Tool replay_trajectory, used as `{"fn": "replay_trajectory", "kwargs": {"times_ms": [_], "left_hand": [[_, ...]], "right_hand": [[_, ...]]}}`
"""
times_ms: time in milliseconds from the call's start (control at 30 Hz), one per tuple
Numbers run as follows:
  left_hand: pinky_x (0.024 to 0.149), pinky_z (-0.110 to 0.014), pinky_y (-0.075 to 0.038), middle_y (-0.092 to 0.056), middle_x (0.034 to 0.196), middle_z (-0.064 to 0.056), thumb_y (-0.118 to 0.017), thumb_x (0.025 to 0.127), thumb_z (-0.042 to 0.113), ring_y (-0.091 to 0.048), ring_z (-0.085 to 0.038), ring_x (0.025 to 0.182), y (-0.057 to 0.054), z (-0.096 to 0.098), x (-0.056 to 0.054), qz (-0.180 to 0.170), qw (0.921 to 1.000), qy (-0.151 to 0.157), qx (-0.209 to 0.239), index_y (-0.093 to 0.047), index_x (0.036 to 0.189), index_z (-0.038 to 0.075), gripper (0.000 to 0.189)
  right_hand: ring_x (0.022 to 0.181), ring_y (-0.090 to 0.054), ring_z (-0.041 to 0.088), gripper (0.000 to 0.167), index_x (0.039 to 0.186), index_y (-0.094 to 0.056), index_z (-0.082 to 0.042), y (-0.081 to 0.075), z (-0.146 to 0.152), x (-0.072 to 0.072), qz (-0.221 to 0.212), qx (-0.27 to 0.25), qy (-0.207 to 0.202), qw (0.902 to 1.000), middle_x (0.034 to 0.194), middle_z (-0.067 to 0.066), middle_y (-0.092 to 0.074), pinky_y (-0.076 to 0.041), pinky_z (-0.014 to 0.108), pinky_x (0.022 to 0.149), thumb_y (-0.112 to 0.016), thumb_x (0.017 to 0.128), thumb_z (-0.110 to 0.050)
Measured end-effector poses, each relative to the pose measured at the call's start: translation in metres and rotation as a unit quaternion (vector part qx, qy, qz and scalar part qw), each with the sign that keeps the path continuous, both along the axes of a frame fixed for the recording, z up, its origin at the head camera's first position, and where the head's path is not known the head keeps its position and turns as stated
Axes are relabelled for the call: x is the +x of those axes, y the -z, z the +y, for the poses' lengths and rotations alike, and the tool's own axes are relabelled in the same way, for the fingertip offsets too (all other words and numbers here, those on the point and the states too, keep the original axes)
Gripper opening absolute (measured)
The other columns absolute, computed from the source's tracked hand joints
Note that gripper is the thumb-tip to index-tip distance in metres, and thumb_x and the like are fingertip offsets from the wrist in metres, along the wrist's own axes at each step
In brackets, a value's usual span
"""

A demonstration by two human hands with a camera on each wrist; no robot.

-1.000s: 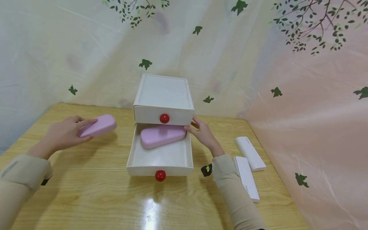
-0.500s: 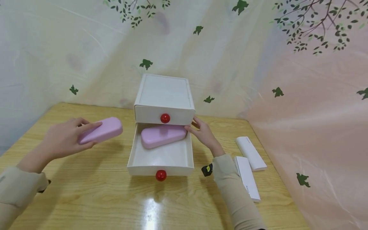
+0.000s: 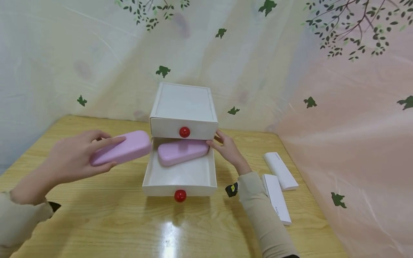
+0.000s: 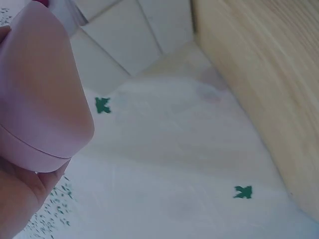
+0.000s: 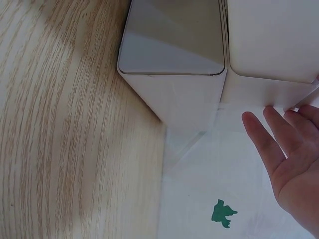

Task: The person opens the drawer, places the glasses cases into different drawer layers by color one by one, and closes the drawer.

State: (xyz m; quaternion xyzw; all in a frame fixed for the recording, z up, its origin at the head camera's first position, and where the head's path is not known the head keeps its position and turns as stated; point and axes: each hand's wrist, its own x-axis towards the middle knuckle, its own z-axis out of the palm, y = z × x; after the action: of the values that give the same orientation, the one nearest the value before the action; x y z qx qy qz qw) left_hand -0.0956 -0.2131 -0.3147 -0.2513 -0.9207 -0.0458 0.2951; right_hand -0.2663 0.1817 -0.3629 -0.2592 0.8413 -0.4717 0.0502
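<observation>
My left hand (image 3: 75,154) grips a pink glasses case (image 3: 135,144), thumb and fingers on either side. It is held above the table, its far end close to the left edge of the pulled-out drawer (image 3: 182,177). A seam runs round the case (image 4: 45,94) in the left wrist view. Inside the drawer, a second pink glasses case (image 3: 180,152) lies slanted toward the back. My right hand (image 3: 231,153) rests at the right side of the white drawer unit (image 3: 185,104). In the right wrist view the fingers (image 5: 264,139) are extended, tips against the unit's side.
The upper drawer, with a red knob (image 3: 184,132), is closed; another red knob (image 3: 180,195) is on the lower drawer's front. Two white boxes (image 3: 280,171) lie at the table's right. A leaf-patterned sheet (image 3: 129,53) hangs behind the wooden table (image 3: 113,218).
The left hand has carried the glasses case rightward to the drawer's left edge. The right hand, the drawer and the case inside it stay where they were.
</observation>
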Motion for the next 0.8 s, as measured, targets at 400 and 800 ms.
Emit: {"fn": "replay_trajectory", "kwargs": {"times_ms": [400,800], "left_hand": [[0.049,-0.019,-0.034,-0.067,0.104,-0.003,-0.073,0.074,0.053,-0.052,-0.01,0.074,-0.019,0.043,0.0,0.001,0.9982,0.059,0.004,-0.066,0.124,0.029,0.056],[0.053,-0.024,-0.041,-0.066,0.102,-0.003,-0.076,0.071,0.044,-0.053,-0.012,0.074,-0.024,0.089,-0.015,-0.002,0.9941,0.108,0.003,-0.066,0.124,0.029,0.056]], "right_hand": [[0.139,-0.04,0.037,0.063,0.151,-0.034,-0.016,-0.001,0.0,0.001,-0.004,0.005,0.005,1.0,0.157,0.012,-0.032,-0.042,0.046,0.108,-0.061,0.096,-0.026],[0.139,-0.04,0.037,0.062,0.151,-0.034,-0.017,-0.001,0.0,0.001,-0.001,-0.002,0.0,1.0,0.158,0.01,-0.032,-0.043,0.047,0.108,-0.061,0.096,-0.024]]}}
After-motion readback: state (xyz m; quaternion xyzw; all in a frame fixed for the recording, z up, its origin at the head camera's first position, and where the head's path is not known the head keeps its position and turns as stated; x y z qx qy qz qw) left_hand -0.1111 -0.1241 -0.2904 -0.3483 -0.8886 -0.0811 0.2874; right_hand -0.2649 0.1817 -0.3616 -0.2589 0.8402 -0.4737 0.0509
